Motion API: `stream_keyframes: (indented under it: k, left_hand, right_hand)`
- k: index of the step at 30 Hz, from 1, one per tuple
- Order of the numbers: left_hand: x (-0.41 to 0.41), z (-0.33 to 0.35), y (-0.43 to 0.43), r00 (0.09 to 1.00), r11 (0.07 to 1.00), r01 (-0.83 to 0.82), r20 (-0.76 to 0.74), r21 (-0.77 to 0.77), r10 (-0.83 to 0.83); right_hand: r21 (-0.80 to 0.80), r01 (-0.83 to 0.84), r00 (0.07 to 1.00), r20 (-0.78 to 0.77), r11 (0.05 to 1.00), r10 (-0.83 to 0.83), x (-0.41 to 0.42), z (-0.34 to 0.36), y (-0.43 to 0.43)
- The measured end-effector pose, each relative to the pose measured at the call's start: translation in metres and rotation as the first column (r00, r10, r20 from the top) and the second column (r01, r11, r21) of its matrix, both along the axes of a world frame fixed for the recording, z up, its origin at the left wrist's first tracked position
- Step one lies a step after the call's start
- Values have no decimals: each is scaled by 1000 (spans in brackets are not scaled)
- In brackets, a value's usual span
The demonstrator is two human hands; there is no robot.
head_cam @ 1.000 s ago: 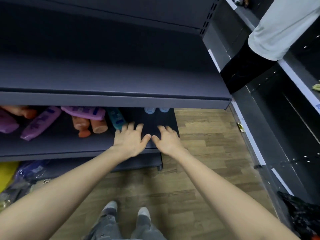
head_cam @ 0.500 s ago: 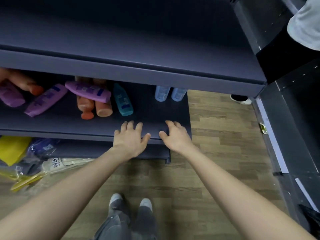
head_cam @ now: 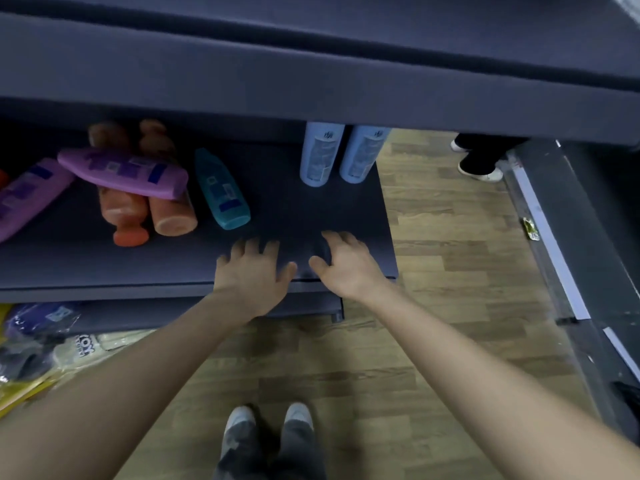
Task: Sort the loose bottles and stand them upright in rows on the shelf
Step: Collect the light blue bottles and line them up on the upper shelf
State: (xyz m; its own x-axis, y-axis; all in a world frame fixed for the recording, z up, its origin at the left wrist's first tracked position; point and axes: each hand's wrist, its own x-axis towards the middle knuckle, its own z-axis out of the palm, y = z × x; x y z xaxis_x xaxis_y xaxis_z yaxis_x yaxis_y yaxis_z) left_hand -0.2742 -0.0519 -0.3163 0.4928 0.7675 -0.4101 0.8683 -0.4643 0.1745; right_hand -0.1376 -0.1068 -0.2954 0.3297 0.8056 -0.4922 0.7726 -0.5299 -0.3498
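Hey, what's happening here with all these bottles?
A person is tidying bottles on a low shelf. Right now the left hand and right hand are open at its front edge, holding nothing. Two pale blue bottles stand upright at the back. A teal bottle, two orange bottles and two purple bottles lie on their sides to the left, one purple across the orange pair.

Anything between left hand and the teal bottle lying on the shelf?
Nothing visible. Only bare shelf lies between the left hand and the teal bottle; the orange bottles lie beside it, off that path.
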Motion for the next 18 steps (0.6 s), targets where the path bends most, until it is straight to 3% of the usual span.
stream_keyframes:
  k: [18]
  left_hand:
    - [37, -45, 25, 997, 999, -26, 76, 47, 22]
  right_hand:
    - [93, 8, 1000, 19, 996, -10, 19, -47, 15]
